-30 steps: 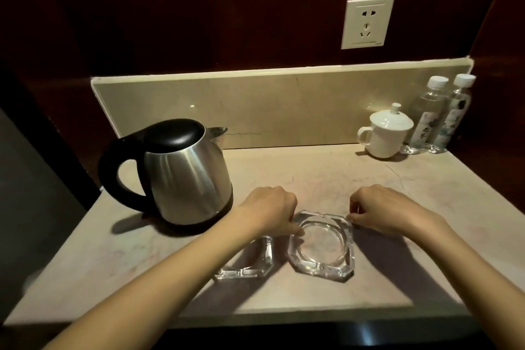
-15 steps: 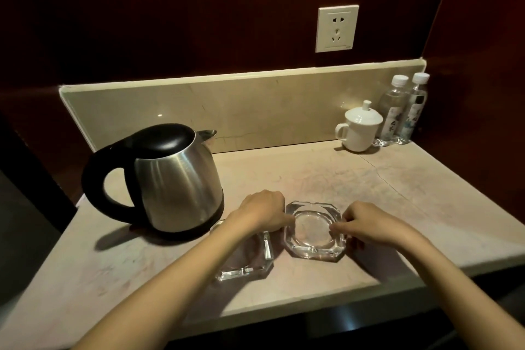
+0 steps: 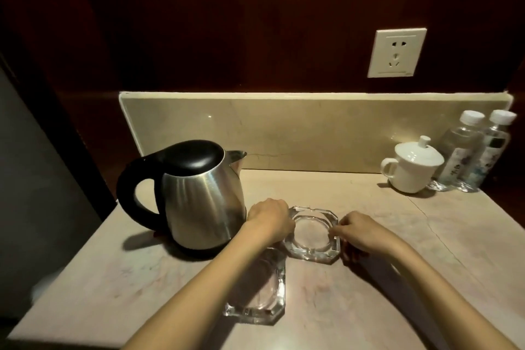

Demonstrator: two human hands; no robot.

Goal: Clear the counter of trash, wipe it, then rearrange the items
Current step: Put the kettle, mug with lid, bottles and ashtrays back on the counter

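My left hand (image 3: 271, 220) is curled at the left edge of the far glass ashtray (image 3: 312, 233), fingers bent down onto its rim so that they grip that side. My right hand (image 3: 359, 231) mirrors it on the opposite edge, fingertips pinching the right rim. The ashtray sits flat on the counter (image 3: 397, 278) between the two hands, roughly mid-counter.

Working across from the left: the steel kettle (image 3: 199, 196) with its black lid and handle stands upright near the counter's left side, spout pointing toward the backsplash. Its body is just beside my left hand, and I cannot tell whether the knuckles touch it; it crowds that side of the ashtray. In front of the kettle and nearer to me lies a second glass ashtray (image 3: 255, 293), partly covered by my left forearm, its far corner close to the one I am holding; whether the two touch I cannot tell.

Past my right hand the counter shows a thin crack line running diagonally. In the far right corner a white lidded cup (image 3: 412, 166) stands with its handle facing left, and just beside it, against the wall, two clear water bottles (image 3: 468, 156) with white caps stand side by side. Above them a white wall socket (image 3: 396, 52) is set into the dark panel over the stone backsplash (image 3: 312, 131).
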